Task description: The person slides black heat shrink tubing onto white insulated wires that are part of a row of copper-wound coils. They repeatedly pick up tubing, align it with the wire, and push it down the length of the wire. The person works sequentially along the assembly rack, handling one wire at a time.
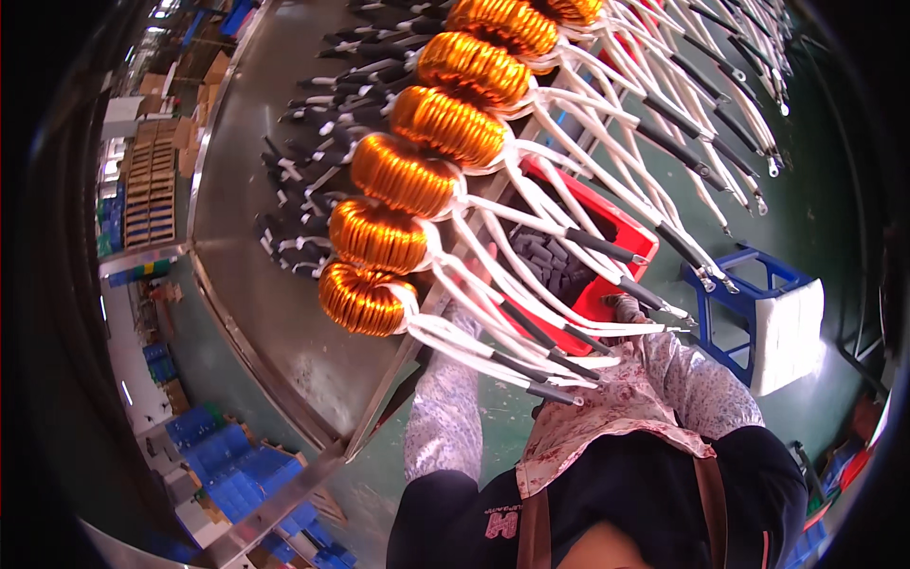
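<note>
A row of toroidal coils point(403, 175) wound with copper wire stands along the metal table. Long white leads point(512, 294) hang from them toward me, with black sleeves point(559, 360) and metal lugs near their ends. My left hand point(474, 270) is at the table edge, behind the leads of the nearest coils, its fingers largely covered. Under the leads sits a red bin point(621, 232) holding many short dark sleeve pieces point(545, 256). My right hand point(626, 308) is by the bin's near right side, close to the lead ends. What either hand holds is hidden.
Black-sleeved leads point(322, 133) lie across the metal table point(294, 322) beyond the coils. A blue stool point(749, 303) with a white padded seat stands to my right. Blue crates point(237, 465) and a wooden pallet point(152, 185) are on the left.
</note>
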